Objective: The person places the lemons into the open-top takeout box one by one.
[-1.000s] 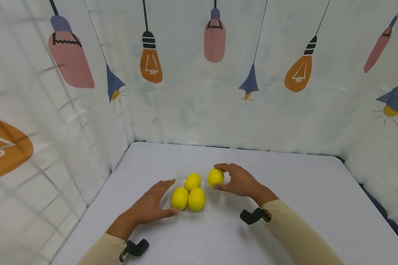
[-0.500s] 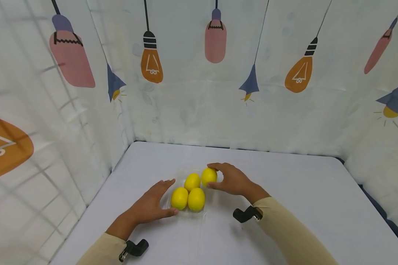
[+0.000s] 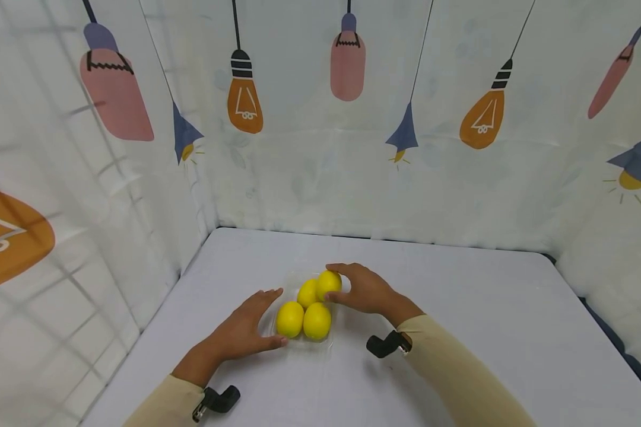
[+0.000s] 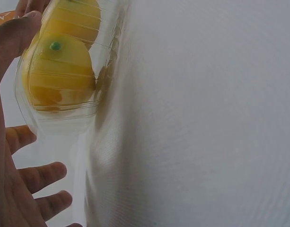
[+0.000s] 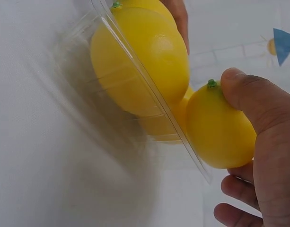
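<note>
A clear plastic tray point(image 3: 308, 344) lies on the table with three yellow lemons inside: front left point(image 3: 289, 321), front right point(image 3: 317, 322) and one at the back point(image 3: 307, 294). My right hand point(image 3: 371, 290) pinches a fourth lemon point(image 3: 330, 284) between thumb and fingers, over the tray's back right. In the right wrist view this held lemon point(image 5: 221, 126), green stem tip up, is right at the tray's rim point(image 5: 159, 97). My left hand point(image 3: 240, 333) rests along the tray's left side, fingers spread; its thumb point(image 4: 29, 23) lies at the rim in the left wrist view.
A white cloth covers the table point(image 3: 459, 320). Behind and to the left hang white curtains point(image 3: 310, 178) printed with lamps and bulbs. Each wrist carries a black camera mount, one on the left point(image 3: 219, 400) and one on the right point(image 3: 389, 344).
My right hand has carried its lemon leftward, from beside the tray to over its back right, where it now overlaps the back lemon. The left hand and tray have stayed put.
</note>
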`<state>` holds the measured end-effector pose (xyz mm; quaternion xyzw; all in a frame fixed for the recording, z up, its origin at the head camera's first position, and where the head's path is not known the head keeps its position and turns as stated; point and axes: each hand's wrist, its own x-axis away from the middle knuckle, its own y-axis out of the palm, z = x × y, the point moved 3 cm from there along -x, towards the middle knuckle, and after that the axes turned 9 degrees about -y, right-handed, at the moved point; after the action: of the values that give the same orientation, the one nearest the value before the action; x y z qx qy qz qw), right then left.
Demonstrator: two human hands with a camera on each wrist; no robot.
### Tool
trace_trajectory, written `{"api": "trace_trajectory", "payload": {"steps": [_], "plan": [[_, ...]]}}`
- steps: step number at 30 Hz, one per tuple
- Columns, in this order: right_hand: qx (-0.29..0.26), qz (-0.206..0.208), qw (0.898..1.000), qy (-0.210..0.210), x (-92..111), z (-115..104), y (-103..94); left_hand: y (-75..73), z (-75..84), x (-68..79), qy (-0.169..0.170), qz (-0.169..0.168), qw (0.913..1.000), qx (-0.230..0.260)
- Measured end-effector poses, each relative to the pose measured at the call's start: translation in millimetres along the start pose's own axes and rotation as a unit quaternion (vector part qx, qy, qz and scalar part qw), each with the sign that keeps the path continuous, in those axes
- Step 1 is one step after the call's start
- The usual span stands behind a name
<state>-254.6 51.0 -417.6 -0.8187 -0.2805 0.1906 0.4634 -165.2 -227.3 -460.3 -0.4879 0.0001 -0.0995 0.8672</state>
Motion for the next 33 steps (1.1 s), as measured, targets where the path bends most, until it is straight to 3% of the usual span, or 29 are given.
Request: {"api": "trace_trajectory", "payload": {"steps": [7, 19, 26, 33], "plan": [[0.008, 0.000, 1.000, -0.013, -1.4, -4.4, 4.6, 0.4, -0.3, 0.3, 0.004, 0.001, 1.0000, 0.004], [0.026, 0.041, 0.998, -0.051, -2.3, -9.6, 6.1, 1.3, -1.1, -0.7, 0.005, 0.000, 1.0000, 0.006], [0.039, 0.040, 0.997, -0.044, -4.8, -6.3, 10.3, 1.2, -2.0, -0.8, 0.009, 0.007, 0.9999, -0.003], [0.052, 0.009, 0.998, -0.019, -2.2, -6.2, 15.7, 0.3, -2.8, -1.1, 0.004, 0.006, 1.0000, -0.004]]}}
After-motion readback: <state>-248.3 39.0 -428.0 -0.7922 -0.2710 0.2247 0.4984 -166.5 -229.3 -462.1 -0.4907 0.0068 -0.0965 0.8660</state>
